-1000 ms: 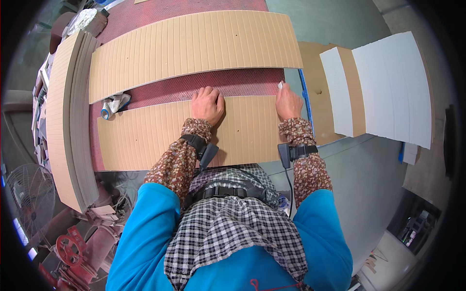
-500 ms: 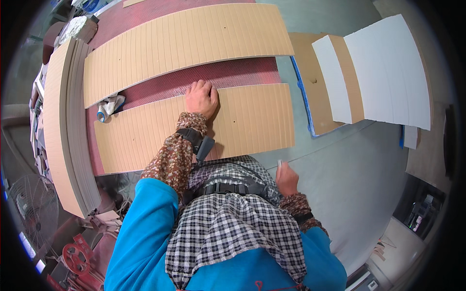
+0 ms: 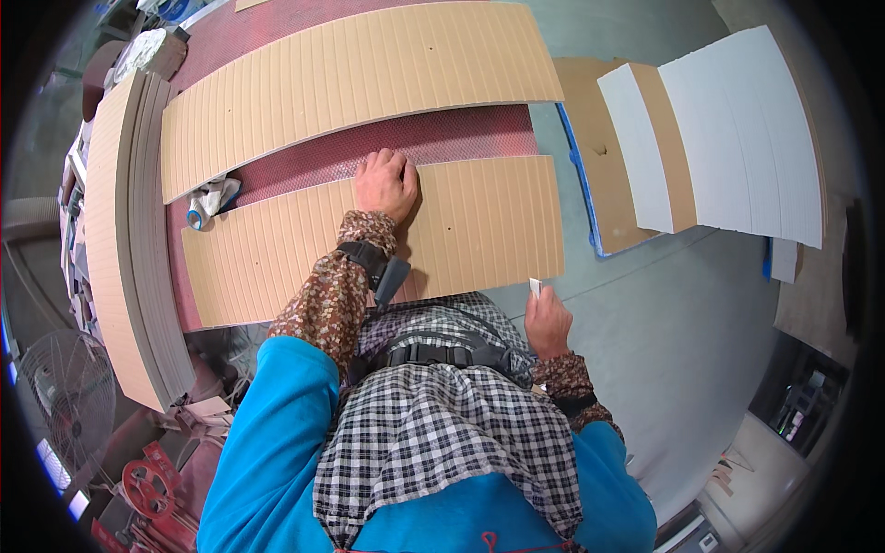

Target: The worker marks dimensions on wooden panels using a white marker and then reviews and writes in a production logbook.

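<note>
Red mesh surface (image 3: 461, 138), frame centre: grooved board (image 3: 479, 230) pinned flat by left hand (image 3: 387, 182), grip open; small white piece (image 3: 535, 287) pinched in right hand (image 3: 547, 321). Board slip is judged likely if pressure eases.

I am standing on a grey concrete floor (image 3: 701, 313) in even daylight. A red-topped worktable (image 3: 442, 147) is stretching ahead of me. A stack of white and brown boards (image 3: 737, 138) is lying to my right, and a fan (image 3: 64, 396) is sitting at lower left.
</note>
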Tool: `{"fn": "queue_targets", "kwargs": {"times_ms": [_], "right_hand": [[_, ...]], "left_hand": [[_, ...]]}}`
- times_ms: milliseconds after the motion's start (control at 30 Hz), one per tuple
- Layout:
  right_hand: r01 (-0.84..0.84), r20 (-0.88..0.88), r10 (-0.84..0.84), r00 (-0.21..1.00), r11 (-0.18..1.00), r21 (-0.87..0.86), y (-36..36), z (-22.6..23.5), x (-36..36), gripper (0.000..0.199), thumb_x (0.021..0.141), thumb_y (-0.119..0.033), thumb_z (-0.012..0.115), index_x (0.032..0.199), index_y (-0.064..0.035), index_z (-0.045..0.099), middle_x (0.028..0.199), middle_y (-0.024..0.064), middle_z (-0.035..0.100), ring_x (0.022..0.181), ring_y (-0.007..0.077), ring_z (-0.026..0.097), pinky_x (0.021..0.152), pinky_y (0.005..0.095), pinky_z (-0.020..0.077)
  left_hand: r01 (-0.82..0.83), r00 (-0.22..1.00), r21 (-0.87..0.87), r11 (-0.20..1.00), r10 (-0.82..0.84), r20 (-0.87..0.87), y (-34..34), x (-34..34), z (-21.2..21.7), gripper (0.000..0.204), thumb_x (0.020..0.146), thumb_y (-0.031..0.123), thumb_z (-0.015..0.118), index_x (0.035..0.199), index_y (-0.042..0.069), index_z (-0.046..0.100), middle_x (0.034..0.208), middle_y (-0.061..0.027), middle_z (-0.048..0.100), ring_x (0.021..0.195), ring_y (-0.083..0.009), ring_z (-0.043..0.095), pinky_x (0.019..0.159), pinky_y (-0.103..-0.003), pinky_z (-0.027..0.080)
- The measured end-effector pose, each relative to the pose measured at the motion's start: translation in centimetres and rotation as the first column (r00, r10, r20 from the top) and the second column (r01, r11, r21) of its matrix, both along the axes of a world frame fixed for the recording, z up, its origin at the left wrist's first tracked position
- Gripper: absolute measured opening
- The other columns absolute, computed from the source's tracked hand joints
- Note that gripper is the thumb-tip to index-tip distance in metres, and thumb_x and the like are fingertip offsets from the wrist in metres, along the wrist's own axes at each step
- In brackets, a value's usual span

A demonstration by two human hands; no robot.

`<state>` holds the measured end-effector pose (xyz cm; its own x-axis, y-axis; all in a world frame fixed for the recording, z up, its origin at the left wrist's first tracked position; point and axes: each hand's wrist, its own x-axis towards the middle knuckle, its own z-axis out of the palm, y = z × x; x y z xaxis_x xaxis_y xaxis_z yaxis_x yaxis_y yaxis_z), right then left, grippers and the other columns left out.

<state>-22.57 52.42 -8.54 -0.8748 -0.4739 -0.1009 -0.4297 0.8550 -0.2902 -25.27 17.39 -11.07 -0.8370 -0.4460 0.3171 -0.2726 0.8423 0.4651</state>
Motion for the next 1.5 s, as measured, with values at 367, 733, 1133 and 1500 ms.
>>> {"fn": "queue_targets", "kwargs": {"times_ms": [367,733,1133,1500], "right_hand": [[-0.049,-0.031,0.050,0.998,0.998,0.033,-9.4,-0.5,-10.5,0.019,0.093,-0.019,0.049,0.087,-0.0008,0.047,0.068,0.0205,0.061,0.062,0.0399,0.062,0.053,0.0520,0.0460],[-0.025,-0.092,0.028,0.995,0.999,0.039,-14.4,-0.1,-16.6,0.021,0.092,-0.019,0.048,0.088,0.0014,0.051,0.070,0.0236,0.063,0.067,0.0417,0.064,0.058,0.0525,0.0489],[-0.042,0.094,0.038,0.995,0.998,0.043,1.3,-0.7,1.8,0.016,0.090,-0.017,0.055,0.088,-0.0017,0.049,0.071,0.0186,0.058,0.066,0.0393,0.059,0.056,0.0501,0.0448],[0.028,-0.004,-0.028,1.000,0.996,-0.085,-1.6,0.0,1.5,0.019,0.089,-0.016,0.058,0.083,-0.0030,0.046,0.068,0.0158,0.055,0.064,0.0373,0.057,0.054,0.0472,0.0437]], "left_hand": [[-0.040,0.999,-0.010,0.999,0.040,0.025,0.1,0.1,0.3,0.015,0.084,0.018,0.057,0.081,0.004,0.062,0.081,-0.0094,0.056,0.083,-0.0284,0.055,0.074,-0.041,0.042],[-0.011,0.999,0.004,1.000,0.011,0.044,0.2,-0.2,-0.1,0.015,0.083,0.019,0.057,0.081,0.005,0.062,0.083,-0.0097,0.057,0.085,-0.0280,0.055,0.076,-0.042,0.042],[-0.007,1.000,-0.013,1.000,0.007,0.016,0.0,-0.1,-0.2,0.017,0.086,0.019,0.055,0.082,0.004,0.061,0.082,-0.0102,0.056,0.084,-0.0293,0.055,0.076,-0.043,0.042],[0.008,1.000,-0.010,1.000,-0.008,0.024,-0.1,0.0,-0.4,0.018,0.087,0.020,0.054,0.084,0.003,0.062,0.082,-0.0109,0.056,0.085,-0.0299,0.055,0.077,-0.043,0.042]]}}
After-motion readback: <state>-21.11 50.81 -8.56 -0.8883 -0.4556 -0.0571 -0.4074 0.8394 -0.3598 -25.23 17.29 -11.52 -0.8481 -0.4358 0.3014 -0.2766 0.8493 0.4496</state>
